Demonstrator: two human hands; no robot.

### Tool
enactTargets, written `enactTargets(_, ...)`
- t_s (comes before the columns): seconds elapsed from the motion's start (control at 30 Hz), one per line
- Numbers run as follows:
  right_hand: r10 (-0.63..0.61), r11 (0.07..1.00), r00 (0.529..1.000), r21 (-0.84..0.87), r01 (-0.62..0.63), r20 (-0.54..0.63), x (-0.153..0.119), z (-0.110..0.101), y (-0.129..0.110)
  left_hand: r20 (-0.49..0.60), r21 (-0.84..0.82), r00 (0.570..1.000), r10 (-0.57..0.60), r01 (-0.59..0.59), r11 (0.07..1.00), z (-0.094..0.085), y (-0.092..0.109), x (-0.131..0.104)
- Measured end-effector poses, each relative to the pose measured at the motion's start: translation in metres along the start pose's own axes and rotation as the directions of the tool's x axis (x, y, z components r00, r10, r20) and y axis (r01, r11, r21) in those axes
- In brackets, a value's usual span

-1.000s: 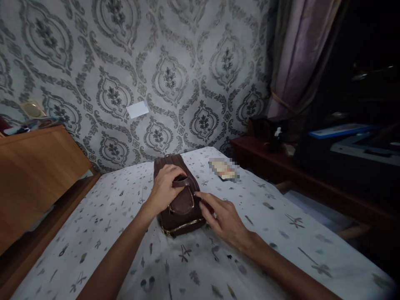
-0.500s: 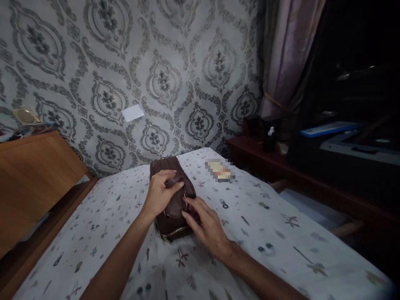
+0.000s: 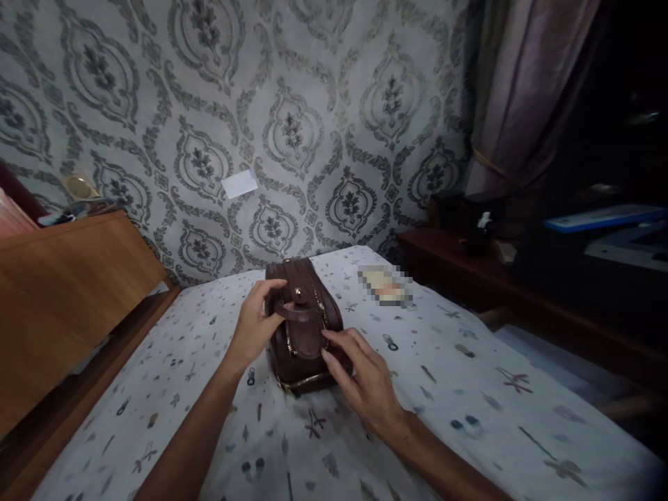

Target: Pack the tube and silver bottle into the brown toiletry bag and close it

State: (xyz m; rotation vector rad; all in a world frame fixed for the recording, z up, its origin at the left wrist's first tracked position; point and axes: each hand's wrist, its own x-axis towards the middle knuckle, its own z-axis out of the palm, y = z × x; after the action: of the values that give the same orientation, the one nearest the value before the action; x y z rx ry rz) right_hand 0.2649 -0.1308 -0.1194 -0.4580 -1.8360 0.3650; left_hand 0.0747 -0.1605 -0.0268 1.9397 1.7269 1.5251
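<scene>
A dark brown bag (image 3: 307,337) with gold zippers, a round metal stud and a short handle (image 3: 296,314) lies on the white printed bed sheet (image 3: 209,390). My left hand (image 3: 255,323) is at the bag's left side, its thumb and forefinger apart around the left end of the handle. At the right edge, my right hand (image 3: 362,372) has its thumb and forefinger close together at the zipper. Whatever small part those fingertips pinch is too small to make out.
A blurred yellowish item (image 3: 386,285) lies on the sheet beyond the bag, to the right. A wooden headboard-like panel (image 3: 78,278) stands at left. Dark red furniture (image 3: 443,268) with a small bottle (image 3: 483,233) is at right. Patterned wallpaper rises behind.
My left hand has shifted left off the top of the bag, and the stud and more of the handle now show. My right hand stays at the zipper. The view has turned slightly left.
</scene>
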Motion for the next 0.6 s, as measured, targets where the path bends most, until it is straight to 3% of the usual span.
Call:
enactTargets(0.1, -0.106, 0.989, 0.994, -0.106, 0.102, -0.032, 0.006, 0.001, -0.008, -0.059, -0.03, 0.996, -0.069, 0.068, 0.997, -0.003, -0.009, -0.007)
enactTargets(0.27, -0.219, 0.952, 0.975, -0.212, 0.22, 0.031, 0.016, 0.012, -0.014, -0.131, 0.05, 0.991, -0.042, 0.049, 0.998, -0.002, -0.008, -0.01)
enactTargets(0.6, -0.258, 0.894, 0.959, -0.348, 0.282, 0.116, 0.021, 0.019, -0.014, -0.076, 0.094, 0.997, -0.028, 0.035, 0.995, -0.005, -0.002, -0.002)
